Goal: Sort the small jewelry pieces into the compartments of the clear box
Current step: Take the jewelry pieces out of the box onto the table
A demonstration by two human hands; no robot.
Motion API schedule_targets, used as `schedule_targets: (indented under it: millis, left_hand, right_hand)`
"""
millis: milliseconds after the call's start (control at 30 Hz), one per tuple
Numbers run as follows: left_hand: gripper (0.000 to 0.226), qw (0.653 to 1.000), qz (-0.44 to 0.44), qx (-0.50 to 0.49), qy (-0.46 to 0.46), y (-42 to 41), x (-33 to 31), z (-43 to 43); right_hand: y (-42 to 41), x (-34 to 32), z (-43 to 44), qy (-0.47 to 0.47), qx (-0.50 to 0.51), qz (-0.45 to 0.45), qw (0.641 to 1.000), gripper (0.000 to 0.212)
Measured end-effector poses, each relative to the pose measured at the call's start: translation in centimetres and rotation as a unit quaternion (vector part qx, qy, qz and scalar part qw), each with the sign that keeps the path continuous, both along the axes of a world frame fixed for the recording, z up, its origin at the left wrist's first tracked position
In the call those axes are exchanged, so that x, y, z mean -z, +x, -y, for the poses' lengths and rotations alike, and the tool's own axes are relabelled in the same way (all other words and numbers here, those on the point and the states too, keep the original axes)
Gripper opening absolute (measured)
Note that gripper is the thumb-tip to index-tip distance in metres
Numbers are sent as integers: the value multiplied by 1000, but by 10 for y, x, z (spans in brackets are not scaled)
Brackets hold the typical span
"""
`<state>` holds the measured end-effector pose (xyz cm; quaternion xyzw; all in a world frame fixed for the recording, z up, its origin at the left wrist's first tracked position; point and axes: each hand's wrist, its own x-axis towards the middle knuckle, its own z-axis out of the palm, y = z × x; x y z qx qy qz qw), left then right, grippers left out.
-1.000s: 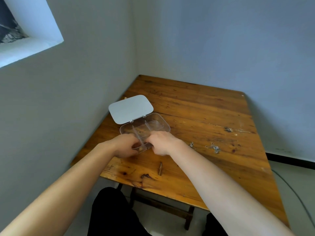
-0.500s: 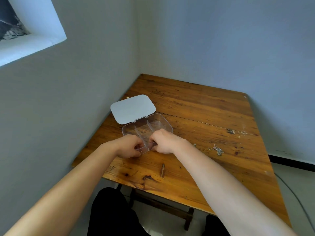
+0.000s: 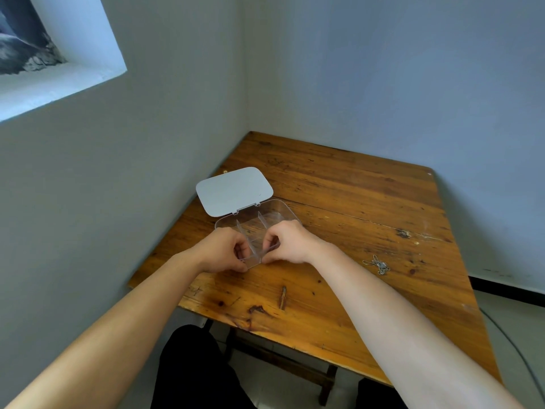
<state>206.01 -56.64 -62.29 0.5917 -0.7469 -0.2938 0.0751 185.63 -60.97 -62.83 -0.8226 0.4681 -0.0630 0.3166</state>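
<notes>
A clear box [image 3: 277,211] with inner dividers lies on the wooden table, its lid [image 3: 233,190] swung back and lying flat behind it. My left hand [image 3: 221,250] and my right hand [image 3: 287,242] both grip the box's near edge, fingers curled over the rim on either side of a divider. A small silver chain [image 3: 379,264] lies loose on the table to the right, apart from both hands. Whether either hand also holds a jewelry piece is hidden by the fingers.
The table [image 3: 354,202] stands in a room corner, with walls close on the left and behind. A dark wood splinter mark [image 3: 283,296] sits near the front edge. A cable [image 3: 513,346] runs along the floor at the right.
The view has shifted slightly. Both hands stay at the near edge of the box, with the fingers now pinching closer around the front divider. The chain has not moved.
</notes>
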Motion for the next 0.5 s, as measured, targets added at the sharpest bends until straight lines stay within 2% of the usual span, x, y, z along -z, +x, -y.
schedule_targets:
  millis: [100,300,400,500]
  left_hand:
    - [24,998,-35,-26,-35,0,2,-5]
    - [29,993,-42,-68,-90,5,4,-17]
    - [29,991,-60,-91,-73,10,0,-18]
    - [23,984,-119,-121,-47,12,-4,-19]
  right_hand:
    - [-7,-1,4,16,23,38,999,23]
    - [-7,-2,5,72,53,116,989,21]
    - [-5,-1,1,152,103,225,957,19]
    - [-3,0,-3,175,150,291,929,22]
